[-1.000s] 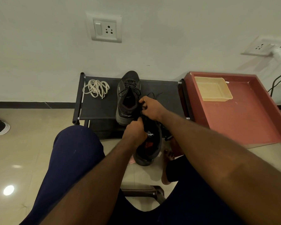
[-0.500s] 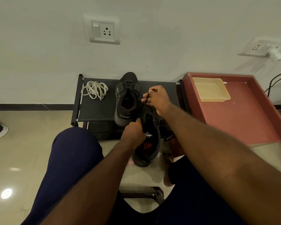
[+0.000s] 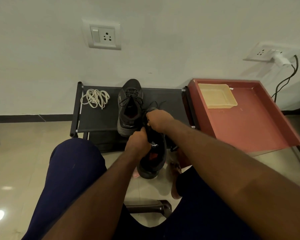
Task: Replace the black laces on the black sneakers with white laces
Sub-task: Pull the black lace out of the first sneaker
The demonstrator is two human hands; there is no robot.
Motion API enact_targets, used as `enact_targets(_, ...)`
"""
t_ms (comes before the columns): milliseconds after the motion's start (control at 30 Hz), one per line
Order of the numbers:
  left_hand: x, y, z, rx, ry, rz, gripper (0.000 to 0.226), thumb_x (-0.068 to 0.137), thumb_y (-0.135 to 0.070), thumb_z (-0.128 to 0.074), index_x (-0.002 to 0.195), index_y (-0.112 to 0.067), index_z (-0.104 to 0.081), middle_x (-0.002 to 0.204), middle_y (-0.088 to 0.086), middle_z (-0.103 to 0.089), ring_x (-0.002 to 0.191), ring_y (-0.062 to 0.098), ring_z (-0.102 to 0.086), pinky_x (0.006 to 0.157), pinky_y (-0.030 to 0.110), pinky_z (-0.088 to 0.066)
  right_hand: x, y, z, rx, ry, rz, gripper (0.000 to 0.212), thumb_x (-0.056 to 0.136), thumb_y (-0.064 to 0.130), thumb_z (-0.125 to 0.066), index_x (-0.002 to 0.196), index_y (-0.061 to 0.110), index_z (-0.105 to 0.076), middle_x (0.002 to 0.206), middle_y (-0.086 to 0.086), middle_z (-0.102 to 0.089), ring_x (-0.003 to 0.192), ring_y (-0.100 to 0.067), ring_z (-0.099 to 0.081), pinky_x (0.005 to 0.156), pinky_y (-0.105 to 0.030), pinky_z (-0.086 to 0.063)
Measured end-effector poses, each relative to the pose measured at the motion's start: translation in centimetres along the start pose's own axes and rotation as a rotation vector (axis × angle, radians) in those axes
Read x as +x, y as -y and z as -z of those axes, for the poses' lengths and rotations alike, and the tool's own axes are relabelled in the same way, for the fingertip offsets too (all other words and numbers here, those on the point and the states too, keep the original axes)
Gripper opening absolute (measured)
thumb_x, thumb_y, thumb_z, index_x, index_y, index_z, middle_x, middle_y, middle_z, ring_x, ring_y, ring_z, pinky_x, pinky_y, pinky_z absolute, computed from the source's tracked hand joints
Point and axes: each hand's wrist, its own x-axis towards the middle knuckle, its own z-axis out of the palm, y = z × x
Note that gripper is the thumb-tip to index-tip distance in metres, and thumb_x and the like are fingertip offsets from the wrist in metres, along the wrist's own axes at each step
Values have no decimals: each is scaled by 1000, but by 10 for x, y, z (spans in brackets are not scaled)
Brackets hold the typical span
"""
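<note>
Black lace (image 3: 160,103) removal appeared underway: left hand (image 3: 138,143) gripped the sneaker (image 3: 154,160), right hand (image 3: 158,121) pinched the lace; next, pull it free.

A black fabric shelf (image 3: 100,118) stands on the tiled floor (image 3: 24,153) against the wall. White laces (image 3: 95,100) lie bunched at its 9 o'clock end. One black sneaker (image 3: 130,108) sits mid-shelf, toe toward 12 o'clock. At 3 o'clock, just beside it, a red counter (image 3: 246,125) carries a yellow tray (image 3: 216,96) in its 11 o'clock corner.
</note>
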Motion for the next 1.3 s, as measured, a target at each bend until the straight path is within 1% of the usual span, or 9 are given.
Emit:
enact_targets(267, -2, -4, 0, 13, 13, 21, 42, 87, -14, -56, 128, -9, -49, 114, 17, -65, 106, 39, -62, 86, 46, -51, -2, -13, 17, -53, -151, -37, 19, 99, 11, -43, 117, 6, -46, 114, -18, -64, 103, -39, -62, 74, -41, -36)
enact_targets(400, -3, -1, -1, 25, 25, 19, 45, 86, -12, -56, 131, -8, -47, 115, 18, -65, 106, 40, -62, 87, 47, -51, 11, -40, 38, 600, -450, -364, 14, 97, 6, -45, 110, 4, -48, 106, -15, -63, 100, -34, -61, 80, -43, -48)
enact_targets(500, -3, -2, -1, 20, 28, 15, 46, 86, -11, -55, 131, -9, -47, 114, 17, -64, 106, 39, -62, 87, 46, -52, 14, -54, 58, 928, -578, -360, 16, 99, 10, -42, 111, 13, -53, 110, -11, -62, 107, -32, -61, 93, -45, -52)
enact_targets(667, -4, 0, 0, 8, 26, 10, 44, 88, -12, -52, 132, -10, -46, 117, 18, -63, 108, 41, -60, 91, 48, -50, -21, -47, 47, 845, -517, -129, 46, 103, 12, -48, 149, 14, -41, 155, -3, -40, 144, -15, -33, 113, -18, -22)
enact_targets(767, -5, 0, 1, -43, 16, -3, 38, 89, -14, -50, 128, -10, -50, 115, 18, -64, 106, 40, -61, 92, 46, -50, -50, -41, 0, 994, -579, -286, 45, 100, 18, -57, 144, 13, -48, 144, -1, -53, 132, -13, -47, 106, -19, -32)
enact_targets(867, -6, -2, 2, -56, 20, 8, 38, 87, -9, -49, 125, -11, -51, 114, 16, -64, 105, 38, -62, 91, 46, -52, -77, -22, -60, 1225, -345, -497, 47, 91, 37, -70, 130, 14, -59, 120, 0, -66, 114, -16, -62, 94, -27, -49)
enact_targets(967, -7, -5, 4, -63, 7, 7, 40, 87, -7, -49, 127, -10, -52, 115, 17, -64, 107, 38, -61, 93, 46, -51, -81, -6, -81, 1076, -84, -422, 64, 77, 53, -73, 129, 19, -56, 117, 1, -67, 108, -20, -65, 90, -36, -55)
enact_targets(1100, -9, -8, 6, -162, -42, 22, 49, 83, -4, -47, 130, -14, -54, 118, 14, -65, 110, 37, -59, 96, 46, -50, -79, -9, -71, 888, -295, -504, 36, 93, 16, -52, 129, 19, -59, 113, -13, -69, 102, -32, -65, 89, -43, -55)
enact_targets(1300, -6, -35, 23, -36, -293, -114, 40, 90, -25, -59, 129, -13, -59, 115, 8, -68, 106, 27, -63, 89, 39, -52, -75, -10, -62, 906, -401, -522, 37, 95, 18, -47, 130, 25, -58, 110, -13, -69, 103, -36, -65, 89, -46, -54)
